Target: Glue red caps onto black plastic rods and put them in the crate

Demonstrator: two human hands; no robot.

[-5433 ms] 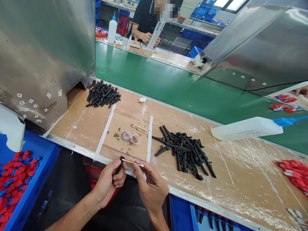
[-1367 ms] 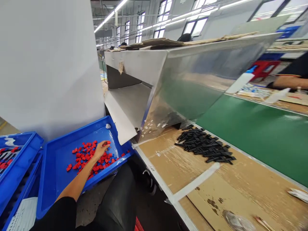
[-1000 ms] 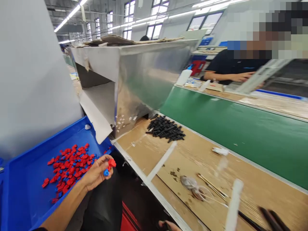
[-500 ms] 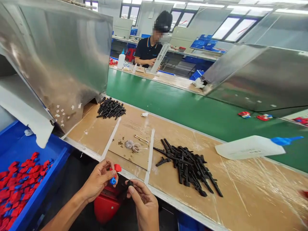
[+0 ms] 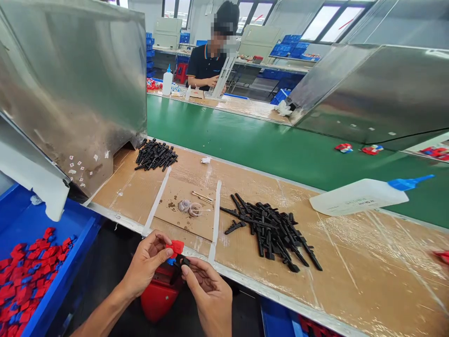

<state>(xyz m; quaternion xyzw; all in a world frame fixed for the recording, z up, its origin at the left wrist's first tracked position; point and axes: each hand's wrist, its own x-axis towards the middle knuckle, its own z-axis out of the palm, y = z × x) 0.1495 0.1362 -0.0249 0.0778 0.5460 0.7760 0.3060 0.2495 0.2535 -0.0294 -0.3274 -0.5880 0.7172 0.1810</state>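
Observation:
My left hand (image 5: 150, 260) pinches a small red and blue plastic part (image 5: 176, 246) between thumb and fingers, near the front edge of the bench. My right hand (image 5: 206, 285) grips a black plastic piece (image 5: 183, 261), mostly hidden by the fingers. The black piece meets the red and blue part; whether they are joined I cannot tell. Beyond my hands lie a large pile of black plastic rods (image 5: 277, 231) and a smaller black pile (image 5: 156, 154). Two small round dishes (image 5: 195, 209) and some cotton swabs (image 5: 202, 197) rest on a cardboard sheet (image 5: 171, 220).
A blue bin (image 5: 82, 234) of red and blue parts stands at my left. A white squeeze bottle (image 5: 351, 199) lies on the bench at right. Metal panels (image 5: 80, 93) rise at left and right of a green belt (image 5: 238, 128). A co-worker (image 5: 206, 61) sits across.
My hands have come together, bringing the black piece against the red and blue part. The whole view has shifted slightly, with the bench sitting a little higher and further left.

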